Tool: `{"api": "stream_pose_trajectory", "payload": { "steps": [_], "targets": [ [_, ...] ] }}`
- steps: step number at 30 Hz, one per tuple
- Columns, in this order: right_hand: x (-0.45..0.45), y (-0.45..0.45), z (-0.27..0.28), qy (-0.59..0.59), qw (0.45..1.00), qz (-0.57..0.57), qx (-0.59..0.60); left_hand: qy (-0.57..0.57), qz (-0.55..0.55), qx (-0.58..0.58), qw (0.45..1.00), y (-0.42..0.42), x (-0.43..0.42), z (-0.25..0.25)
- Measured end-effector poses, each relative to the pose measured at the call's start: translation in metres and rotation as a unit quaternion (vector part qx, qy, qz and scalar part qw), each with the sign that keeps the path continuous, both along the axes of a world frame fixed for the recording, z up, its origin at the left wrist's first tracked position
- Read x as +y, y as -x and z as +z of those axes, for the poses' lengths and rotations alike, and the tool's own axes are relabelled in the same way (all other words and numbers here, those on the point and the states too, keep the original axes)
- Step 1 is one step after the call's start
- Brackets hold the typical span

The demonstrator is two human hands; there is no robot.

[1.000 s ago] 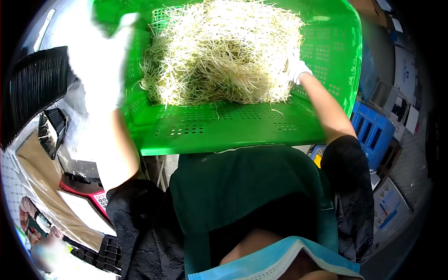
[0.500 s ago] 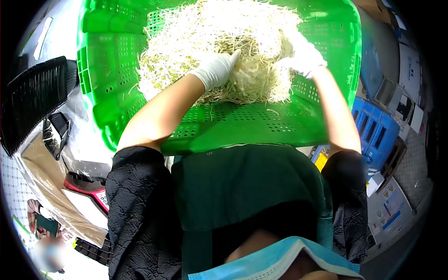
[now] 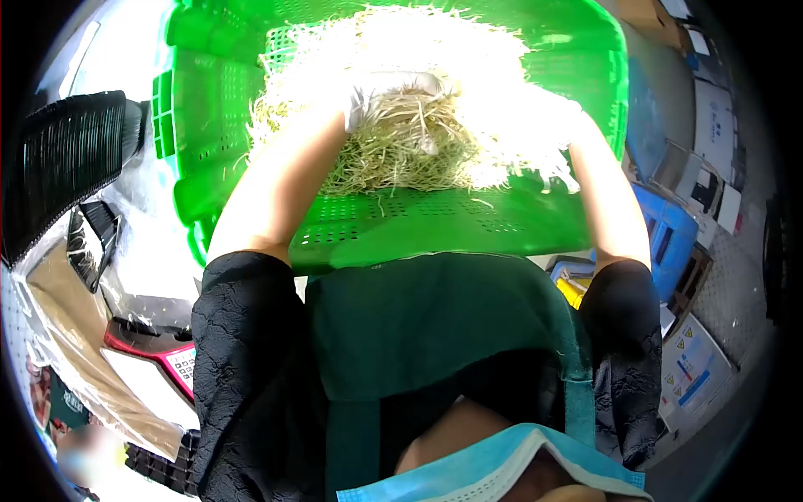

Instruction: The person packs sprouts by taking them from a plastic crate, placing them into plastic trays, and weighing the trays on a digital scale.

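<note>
A tangled heap of bean sprouts fills the middle of a green perforated crate in front of me. My left hand, in a white glove, curls its fingers over a clump of the sprouts near the heap's centre. On the heap's right side is my right hand, also in a white glove and reaching among the sprouts. Strong glare washes out its outline, so its fingers are hard to make out. The top of the heap is overexposed too.
Stacked black trays stand left of the crate, with a smaller black tray below them. A red scale is at lower left, near another person. Blue crates and a white box lie to the right.
My left hand has moved up slightly and its fingers now bend over a clump of sprouts. My right hand has shifted slightly right and down. The glare on the heap is stronger.
</note>
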State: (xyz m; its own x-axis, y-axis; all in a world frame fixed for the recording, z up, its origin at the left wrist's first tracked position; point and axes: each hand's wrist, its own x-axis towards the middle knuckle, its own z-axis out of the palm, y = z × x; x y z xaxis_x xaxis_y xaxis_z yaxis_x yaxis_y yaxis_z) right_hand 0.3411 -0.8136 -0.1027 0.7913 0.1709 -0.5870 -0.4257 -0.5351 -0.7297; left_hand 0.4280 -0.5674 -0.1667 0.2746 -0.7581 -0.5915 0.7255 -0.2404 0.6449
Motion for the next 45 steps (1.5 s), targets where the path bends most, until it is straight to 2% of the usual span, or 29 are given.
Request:
{"api": "stream_pose_trajectory", "payload": {
  "steps": [6,10,12,13,14,15,16,17,18,19,21,24,27,29,33,34,36,38,39,41,42,43,44,45],
  "targets": [
    [-0.038,0.021,0.053,0.161,0.972,0.091,-0.143,0.049,0.196,0.008,0.979,0.019,0.007,-0.03],
    [-0.048,0.036,0.067,0.297,0.915,0.182,-0.202,0.048,0.263,0.01,0.964,0.036,0.026,-0.047],
    [-0.047,0.039,0.07,0.323,0.901,0.204,-0.204,0.046,0.277,0.005,0.96,0.043,0.034,-0.051],
    [-0.045,0.047,0.069,0.305,0.912,0.19,-0.201,0.043,0.278,0.002,0.96,0.045,0.037,-0.052],
    [-0.042,0.051,0.066,0.177,0.953,0.097,-0.226,0.041,0.279,0.0,0.959,0.048,0.04,-0.053],
    [-0.033,0.052,0.067,0.038,0.967,0.015,-0.252,0.041,0.281,-0.001,0.959,0.05,0.043,-0.053],
    [-0.026,0.055,0.071,0.333,0.826,0.197,-0.41,0.04,0.28,-0.003,0.959,0.052,0.046,-0.053],
    [-0.02,0.056,0.075,0.573,0.549,0.347,-0.5,0.038,0.282,-0.004,0.959,0.053,0.048,-0.054],
    [-0.011,0.051,0.089,0.573,0.548,0.348,-0.501,0.037,0.281,-0.005,0.959,0.055,0.049,-0.054],
    [-0.002,0.042,0.107,0.452,0.747,0.287,-0.393,0.037,0.281,-0.008,0.959,0.055,0.05,-0.055],
    [0.009,0.036,0.115,0.305,0.894,0.204,-0.257,0.035,0.279,-0.013,0.96,0.055,0.052,-0.055],
    [0.012,0.036,0.103,0.43,0.868,0.156,-0.192,0.038,0.272,-0.019,0.961,0.054,0.053,-0.053],
    [0.009,0.042,0.088,0.445,0.835,0.192,-0.261,0.04,0.25,-0.043,0.967,0.053,0.057,-0.048],
    [0.004,0.046,0.074,0.484,0.816,0.194,-0.251,0.038,0.218,-0.078,0.972,0.051,0.058,-0.041],
    [-0.017,0.043,0.061,0.434,0.825,0.178,-0.315,0.036,0.094,-0.23,0.968,0.044,0.056,-0.012],
    [-0.028,0.04,0.061,0.465,0.727,0.294,-0.411,0.034,0.043,-0.293,0.955,0.041,0.054,0.001],
    [-0.036,0.035,0.052,0.474,0.606,0.4,-0.498,0.026,-0.074,-0.433,0.898,0.032,0.046,0.031],
    [-0.019,0.035,0.056,0.419,0.774,0.327,-0.345,-0.018,-0.219,-0.544,0.81,0.02,0.03,0.059],
    [-0.006,0.036,0.06,0.382,0.841,0.284,-0.258,-0.064,-0.316,-0.571,0.755,0.016,0.014,0.068],
    [0.017,0.038,0.063,0.292,0.935,0.185,-0.073,-0.15,-0.485,-0.563,0.652,0.014,-0.015,0.069],
    [0.026,0.043,0.054,0.291,0.923,0.239,-0.075,-0.168,-0.541,-0.551,0.612,0.02,-0.025,0.06],
    [0.03,0.049,0.04,0.289,0.908,0.293,-0.077,-0.229,-0.486,-0.543,0.645,0.04,-0.022,0.051],
    [0.022,0.051,0.026,0.319,0.875,0.351,-0.098,-0.189,-0.562,-0.538,0.6,0.05,-0.024,0.029],
    [0.016,0.037,0.026,0.314,0.876,0.353,-0.1,-0.203,-0.535,-0.517,0.637,0.056,-0.019,0.028]
  ]
}}
